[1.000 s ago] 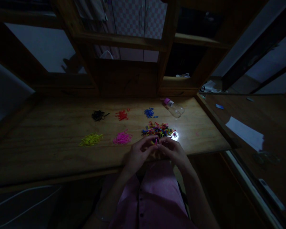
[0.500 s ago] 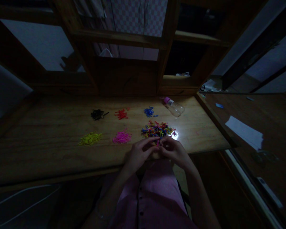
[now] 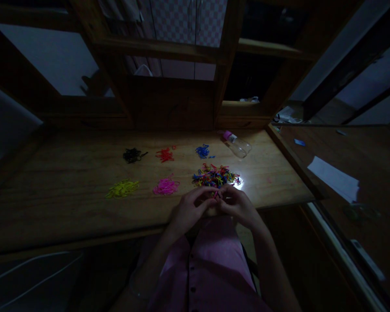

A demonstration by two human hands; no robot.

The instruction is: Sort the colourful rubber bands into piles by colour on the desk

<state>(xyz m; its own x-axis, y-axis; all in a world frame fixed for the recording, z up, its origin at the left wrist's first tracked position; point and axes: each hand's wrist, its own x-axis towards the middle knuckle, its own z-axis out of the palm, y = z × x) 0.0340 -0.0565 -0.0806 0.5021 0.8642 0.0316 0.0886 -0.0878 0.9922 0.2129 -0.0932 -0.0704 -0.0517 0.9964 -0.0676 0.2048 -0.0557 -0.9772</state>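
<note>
My left hand (image 3: 195,204) and my right hand (image 3: 236,203) meet at the near edge of the desk, fingertips pinched together. Between them is a small pink rubber band (image 3: 215,195), partly hidden by the fingers; other dark strands there are too small to make out. Just beyond my fingers lies a mixed heap of coloured rubber bands (image 3: 216,175). To the left are single-colour piles: pink bands (image 3: 166,186), yellow bands (image 3: 122,189), black bands (image 3: 133,155), red bands (image 3: 164,154) and blue bands (image 3: 202,151).
A clear bottle with a purple cap (image 3: 237,144) lies on its side behind the mixed heap. Wooden shelving (image 3: 175,104) rises at the desk's back. On a lower surface at right lie folded white paper (image 3: 333,178) and a long pale object (image 3: 367,259).
My hands stay in nearly the same place, fingertips shifting slightly around the pink band. The piles and the bottle have not moved.
</note>
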